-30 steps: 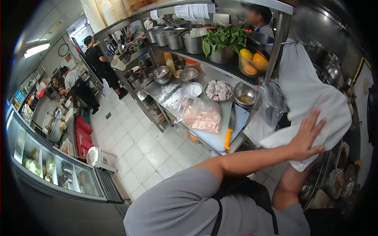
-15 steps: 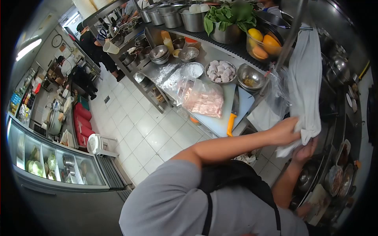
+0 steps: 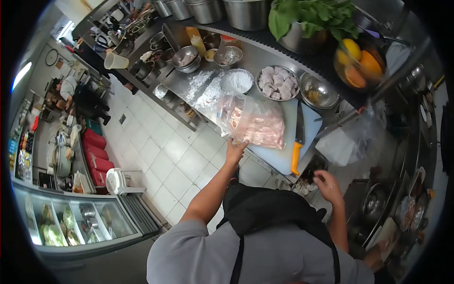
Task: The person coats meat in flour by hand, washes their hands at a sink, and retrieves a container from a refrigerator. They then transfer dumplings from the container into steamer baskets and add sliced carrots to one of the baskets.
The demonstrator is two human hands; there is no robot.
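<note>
One bag of pale meat lies on the board, just beyond our left hand; we cannot tell whether those fingers grip it. Our right hand, loosely curled and free, hovers farther right, near the knife.

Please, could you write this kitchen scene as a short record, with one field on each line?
Left hand: at the near edge of the plastic bag of pale meat; grip unclear
Right hand: raised, no object visible in it
Knife: orange handle, lying on the cutting board, right of the bag
Metal bowl: holds white-coated pieces
Upper shelf: leafy greens, fruit
</note>
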